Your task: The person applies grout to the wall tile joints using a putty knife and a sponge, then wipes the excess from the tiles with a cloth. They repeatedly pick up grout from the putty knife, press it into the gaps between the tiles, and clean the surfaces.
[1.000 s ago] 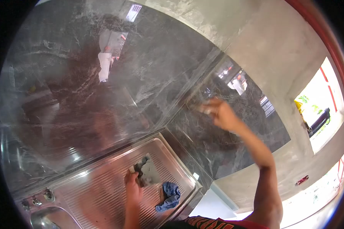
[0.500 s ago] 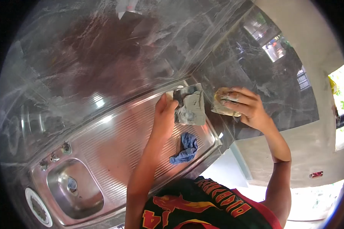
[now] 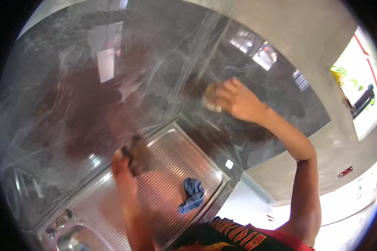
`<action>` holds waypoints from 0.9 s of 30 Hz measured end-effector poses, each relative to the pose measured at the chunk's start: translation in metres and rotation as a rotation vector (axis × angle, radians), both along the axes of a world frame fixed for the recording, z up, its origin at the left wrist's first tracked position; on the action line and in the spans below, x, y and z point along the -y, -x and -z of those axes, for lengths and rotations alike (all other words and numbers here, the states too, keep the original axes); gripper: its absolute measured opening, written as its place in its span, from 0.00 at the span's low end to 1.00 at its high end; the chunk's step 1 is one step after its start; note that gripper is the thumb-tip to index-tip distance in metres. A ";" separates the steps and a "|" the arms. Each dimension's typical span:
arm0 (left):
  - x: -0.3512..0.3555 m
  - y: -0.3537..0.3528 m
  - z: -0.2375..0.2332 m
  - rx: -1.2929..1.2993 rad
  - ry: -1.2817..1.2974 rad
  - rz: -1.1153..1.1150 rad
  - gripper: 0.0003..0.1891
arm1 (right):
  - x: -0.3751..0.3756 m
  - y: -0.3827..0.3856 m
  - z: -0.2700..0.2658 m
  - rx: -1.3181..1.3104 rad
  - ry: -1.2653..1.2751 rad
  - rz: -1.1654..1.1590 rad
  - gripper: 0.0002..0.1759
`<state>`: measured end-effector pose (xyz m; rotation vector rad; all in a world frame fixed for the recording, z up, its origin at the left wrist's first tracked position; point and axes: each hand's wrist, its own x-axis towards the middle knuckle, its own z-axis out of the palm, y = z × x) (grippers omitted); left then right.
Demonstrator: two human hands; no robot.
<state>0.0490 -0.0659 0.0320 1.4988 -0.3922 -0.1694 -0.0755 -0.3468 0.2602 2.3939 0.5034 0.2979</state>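
My left hand point(image 3: 124, 172) grips a flat plate with grey paste point(image 3: 142, 158), blurred by motion, over the ribbed steel drainboard point(image 3: 161, 184) near its back edge. With my right hand point(image 3: 244, 103) I hold a yellowish-brown sponge point(image 3: 212, 99) up at the dark marbled wall tiles point(image 3: 255, 90), just right of the corner joint. The fingers wrap over the sponge's far side and partly hide it. Below, a crumpled blue cloth point(image 3: 192, 195) lies on the drainboard.
The sink basin point(image 3: 75, 242) and tap fittings point(image 3: 62, 221) are at the lower left. Bare plaster point(image 3: 287, 178) borders the tiles on the right, with a red socket box point(image 3: 345, 172) in it. A window opening point(image 3: 360, 92) lies farther right.
My right hand with the sponge has moved up and left along the tiles towards the corner. My left hand has drawn the plate left and down. The camera view has shifted.
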 end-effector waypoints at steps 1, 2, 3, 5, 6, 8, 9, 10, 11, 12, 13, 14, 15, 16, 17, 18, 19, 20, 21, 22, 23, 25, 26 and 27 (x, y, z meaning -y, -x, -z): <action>-0.007 -0.005 0.007 -0.131 0.172 0.036 0.14 | 0.024 -0.009 -0.012 0.091 0.067 0.067 0.19; -0.015 -0.007 0.014 -0.267 0.335 0.068 0.15 | 0.047 -0.017 -0.024 0.187 0.174 0.090 0.20; -0.023 -0.009 0.018 -0.404 0.492 0.098 0.17 | 0.069 -0.026 -0.035 0.282 0.275 0.108 0.20; -0.027 -0.004 0.020 -0.547 0.649 0.129 0.19 | 0.104 -0.044 -0.053 0.384 0.344 0.098 0.20; -0.026 0.001 0.019 -0.600 0.653 0.094 0.20 | 0.116 -0.053 -0.057 0.380 0.352 0.096 0.20; -0.024 0.003 0.028 -0.658 0.656 0.063 0.21 | 0.135 -0.066 -0.058 0.433 0.409 0.083 0.17; -0.024 0.001 0.039 -0.647 0.650 0.079 0.22 | 0.142 -0.071 -0.056 0.429 0.414 0.080 0.17; -0.022 0.001 0.043 -0.635 0.645 0.095 0.23 | 0.144 -0.077 -0.054 0.408 0.452 0.091 0.14; -0.021 0.001 0.045 -0.639 0.648 0.094 0.23 | 0.146 -0.081 -0.052 0.388 0.487 0.103 0.12; -0.022 0.001 0.046 -0.655 0.650 0.043 0.23 | 0.148 -0.082 -0.050 0.385 0.489 0.102 0.12; -0.023 0.001 0.045 -0.671 0.653 -0.009 0.22 | 0.141 -0.080 -0.048 0.343 0.530 0.179 0.10; -0.022 0.000 0.044 -0.676 0.658 -0.012 0.22 | 0.134 -0.081 -0.048 0.299 0.573 0.253 0.09; -0.024 -0.002 0.043 -0.671 0.626 -0.029 0.21 | 0.126 -0.080 -0.049 0.294 0.572 0.257 0.09; -0.028 -0.005 0.044 -0.666 0.590 -0.045 0.20 | 0.115 -0.080 -0.048 0.222 0.584 0.378 0.09; -0.033 -0.006 0.048 -0.666 0.593 -0.049 0.20 | 0.106 -0.083 -0.049 0.154 0.600 0.487 0.09; -0.039 -0.007 0.054 -0.691 0.603 -0.075 0.20 | 0.100 -0.086 -0.052 0.159 0.607 0.472 0.09; -0.044 -0.007 0.056 -0.718 0.614 -0.103 0.19 | 0.095 -0.086 -0.056 0.183 0.587 0.468 0.09; -0.046 -0.008 0.055 -0.721 0.623 -0.114 0.19 | 0.094 -0.086 -0.062 0.204 0.564 0.469 0.10; -0.050 -0.008 0.056 -0.703 0.637 -0.069 0.20 | 0.101 -0.086 -0.066 0.201 0.570 0.460 0.10; -0.053 -0.008 0.054 -0.683 0.643 -0.019 0.20 | 0.113 -0.086 -0.070 0.323 0.569 0.315 0.10; -0.052 -0.007 0.051 -0.684 0.643 -0.022 0.20 | 0.122 -0.087 -0.075 0.445 0.561 0.170 0.11; -0.046 -0.002 0.042 -0.784 0.628 -0.057 0.21 | 0.138 -0.084 -0.080 0.423 0.567 0.168 0.12; -0.040 -0.002 0.040 -0.783 0.628 -0.057 0.21 | 0.144 -0.084 -0.081 0.419 0.614 0.148 0.11; -0.034 -0.002 0.039 -0.739 0.653 -0.016 0.21 | 0.150 -0.083 -0.081 0.415 0.661 0.127 0.11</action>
